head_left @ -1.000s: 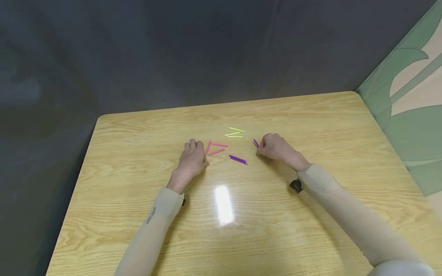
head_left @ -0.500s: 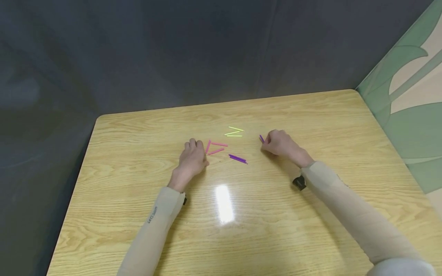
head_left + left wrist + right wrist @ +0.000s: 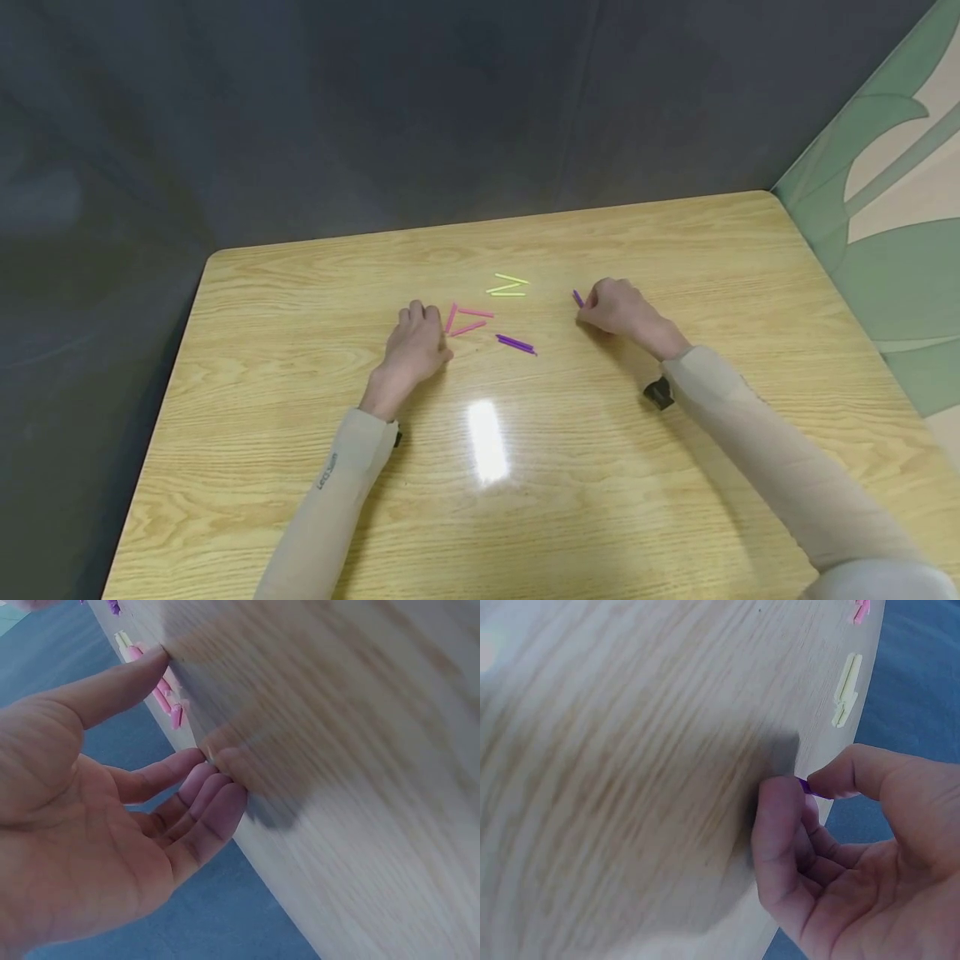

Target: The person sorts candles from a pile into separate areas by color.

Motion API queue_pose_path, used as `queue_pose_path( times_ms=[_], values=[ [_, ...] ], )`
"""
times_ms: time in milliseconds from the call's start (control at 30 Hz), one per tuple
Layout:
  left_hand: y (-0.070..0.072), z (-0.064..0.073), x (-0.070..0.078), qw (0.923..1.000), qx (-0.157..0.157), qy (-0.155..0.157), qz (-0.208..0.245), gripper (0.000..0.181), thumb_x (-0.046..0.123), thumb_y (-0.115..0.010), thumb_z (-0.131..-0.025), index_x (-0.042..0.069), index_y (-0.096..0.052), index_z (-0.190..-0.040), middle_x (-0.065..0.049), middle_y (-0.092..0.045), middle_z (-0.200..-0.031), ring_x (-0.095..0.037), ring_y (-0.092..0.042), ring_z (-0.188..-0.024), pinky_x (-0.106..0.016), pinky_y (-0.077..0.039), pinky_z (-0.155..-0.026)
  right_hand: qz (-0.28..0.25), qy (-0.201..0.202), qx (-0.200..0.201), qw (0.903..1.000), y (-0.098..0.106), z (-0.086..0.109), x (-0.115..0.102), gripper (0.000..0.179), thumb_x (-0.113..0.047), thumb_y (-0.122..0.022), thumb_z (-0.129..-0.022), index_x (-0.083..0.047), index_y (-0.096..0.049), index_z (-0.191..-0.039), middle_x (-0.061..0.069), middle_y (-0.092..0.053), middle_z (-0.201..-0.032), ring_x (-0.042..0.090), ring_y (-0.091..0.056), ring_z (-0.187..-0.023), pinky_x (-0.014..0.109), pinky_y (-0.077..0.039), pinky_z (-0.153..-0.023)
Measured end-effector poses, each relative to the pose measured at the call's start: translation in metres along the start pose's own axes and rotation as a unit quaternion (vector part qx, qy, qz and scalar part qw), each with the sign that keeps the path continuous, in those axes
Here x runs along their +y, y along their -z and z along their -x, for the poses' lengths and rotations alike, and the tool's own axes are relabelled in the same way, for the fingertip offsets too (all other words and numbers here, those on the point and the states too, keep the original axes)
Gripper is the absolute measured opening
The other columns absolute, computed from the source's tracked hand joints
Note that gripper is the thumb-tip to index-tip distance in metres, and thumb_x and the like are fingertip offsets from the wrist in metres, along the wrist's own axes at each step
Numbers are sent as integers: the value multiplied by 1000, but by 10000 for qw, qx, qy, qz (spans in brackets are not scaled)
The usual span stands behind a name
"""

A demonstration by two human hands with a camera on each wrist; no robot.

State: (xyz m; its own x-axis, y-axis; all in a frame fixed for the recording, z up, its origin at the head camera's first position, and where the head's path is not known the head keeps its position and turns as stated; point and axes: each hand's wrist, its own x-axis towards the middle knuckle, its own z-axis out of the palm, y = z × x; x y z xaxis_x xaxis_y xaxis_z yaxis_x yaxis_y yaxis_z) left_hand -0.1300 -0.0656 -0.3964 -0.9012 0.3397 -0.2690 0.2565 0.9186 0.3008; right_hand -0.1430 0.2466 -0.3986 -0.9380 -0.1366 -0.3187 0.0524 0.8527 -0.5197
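Note:
My right hand (image 3: 618, 308) pinches a small purple stick (image 3: 577, 297) between thumb and index finger, low over the table. In the right wrist view only a sliver of that purple stick (image 3: 805, 786) shows at the fingertips. The left hand (image 3: 415, 348) rests on the tabletop with its fingertips down and nothing in its grasp; the left wrist view shows its thumb apart from loosely bent fingers. Just right of it, three pink sticks (image 3: 471, 328) form a loose triangle. Two purple sticks (image 3: 516, 344) lie side by side between the hands. Three yellow sticks (image 3: 507, 294) lie farther back.
The wooden table (image 3: 300, 333) has its far edge against a dark curtain (image 3: 450, 108). A green and beige patterned surface (image 3: 900, 250) borders it on the right. A bright light reflection (image 3: 487, 442) shows on the tabletop.
My right hand has moved right and slightly away from me, carrying the purple stick with it. The left hand and the other sticks have stayed in place.

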Motion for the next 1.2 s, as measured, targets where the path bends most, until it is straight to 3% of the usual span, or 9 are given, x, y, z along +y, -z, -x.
queue_pose_path(
  times_ms=[433,1200],
  values=[
    [4,-1,-1,9997,-108,-22,219,34,27,-72,-88,4,-47,-93,-13,-38,-104,-28,-37,-95,-32,-40,-70,-6,-84,29,10000,2,1,0,16,-14,-62,-87,-1,-64,-80,4,-57,-61,10,-49,-48,22,-39,-46],
    [7,1,-1,9993,-90,14,361,33,28,-70,-90,3,-49,-97,-13,-40,-106,-27,-38,-96,-33,-41,-70,143,-88,-14,9999,1,4,3,19,-11,-58,-87,4,-69,-90,4,-57,-60,11,-50,-49,24,-40,-47]
  ],
)
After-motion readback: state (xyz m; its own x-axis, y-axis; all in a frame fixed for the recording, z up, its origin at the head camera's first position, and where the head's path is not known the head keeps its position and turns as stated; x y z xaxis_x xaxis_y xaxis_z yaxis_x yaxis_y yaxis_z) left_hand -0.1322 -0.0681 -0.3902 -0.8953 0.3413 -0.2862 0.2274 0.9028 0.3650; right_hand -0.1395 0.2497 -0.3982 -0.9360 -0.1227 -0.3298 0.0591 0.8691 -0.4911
